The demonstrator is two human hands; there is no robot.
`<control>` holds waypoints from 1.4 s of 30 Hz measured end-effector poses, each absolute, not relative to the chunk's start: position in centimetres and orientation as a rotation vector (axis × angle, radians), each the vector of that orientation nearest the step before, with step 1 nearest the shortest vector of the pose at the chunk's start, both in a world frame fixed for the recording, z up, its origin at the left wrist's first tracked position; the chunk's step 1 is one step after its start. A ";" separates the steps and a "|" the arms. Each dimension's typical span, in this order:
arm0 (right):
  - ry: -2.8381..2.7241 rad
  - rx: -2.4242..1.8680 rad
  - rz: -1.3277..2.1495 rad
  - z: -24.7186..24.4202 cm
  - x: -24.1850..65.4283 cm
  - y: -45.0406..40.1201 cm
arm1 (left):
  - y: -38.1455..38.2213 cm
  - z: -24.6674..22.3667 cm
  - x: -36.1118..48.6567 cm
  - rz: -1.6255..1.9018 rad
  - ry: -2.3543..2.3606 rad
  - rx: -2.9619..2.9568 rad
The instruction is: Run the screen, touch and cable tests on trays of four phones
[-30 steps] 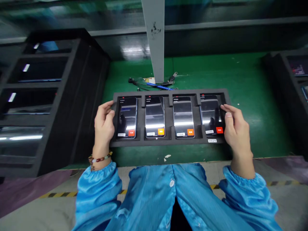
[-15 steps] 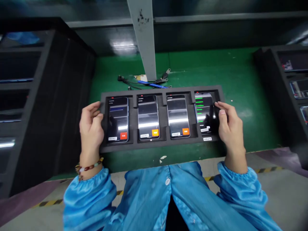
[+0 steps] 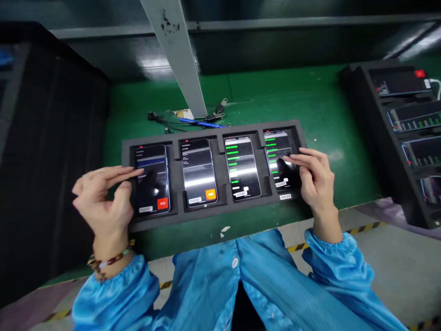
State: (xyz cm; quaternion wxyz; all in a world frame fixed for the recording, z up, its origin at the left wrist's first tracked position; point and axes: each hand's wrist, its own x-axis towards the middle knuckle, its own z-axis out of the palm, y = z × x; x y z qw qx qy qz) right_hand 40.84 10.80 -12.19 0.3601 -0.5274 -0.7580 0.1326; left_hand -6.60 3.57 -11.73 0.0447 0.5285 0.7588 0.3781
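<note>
A black foam tray (image 3: pixel 220 212) lies on the green table in front of me, with several phones lying in its slots. My left hand (image 3: pixel 103 197) hovers at the tray's left end, its fingers loosely apart, a fingertip reaching over the leftmost phone (image 3: pixel 152 178). My right hand (image 3: pixel 312 177) rests at the tray's right end, its fingers stretched over the rightmost phone (image 3: pixel 279 158). That phone and the third phone (image 3: pixel 241 168) show green lines. The second phone (image 3: pixel 199 171) shows an orange button. Neither hand holds anything.
A tall black foam rack (image 3: pixel 44 151) stands close at the left. Another black rack (image 3: pixel 403 133) with lit phones stands at the right. A grey post (image 3: pixel 177 55) rises behind the tray, with cables and a blue pen (image 3: pixel 196 122) at its foot.
Both hands let go of the tray's ends. The left hand lifted and drew back left; the right reached onto the rightmost phone. The two right phones changed to green lines. The view swung right.
</note>
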 end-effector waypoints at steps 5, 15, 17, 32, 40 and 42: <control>-1.939 -1.320 0.331 -12.4 40.9 10.8 | 3.5 -12.1 -7.3 1.254 2.254 1.790; -1.920 -1.319 0.325 -12.4 40.8 10.8 | 3.5 -12.1 -7.4 1.268 2.175 1.893; -1.902 -1.324 0.308 -12.4 40.6 10.8 | 3.4 -12.2 -7.5 1.280 2.179 1.881; -2.072 -1.344 0.295 -11.7 38.2 9.2 | 3.5 -12.6 -7.8 1.330 2.129 1.877; -2.313 -1.096 0.485 -10.4 33.3 9.2 | 3.1 -12.4 -7.5 1.294 2.111 1.849; -2.322 -1.027 0.514 -10.2 31.6 9.1 | 3.0 -12.4 -7.5 1.285 2.110 1.841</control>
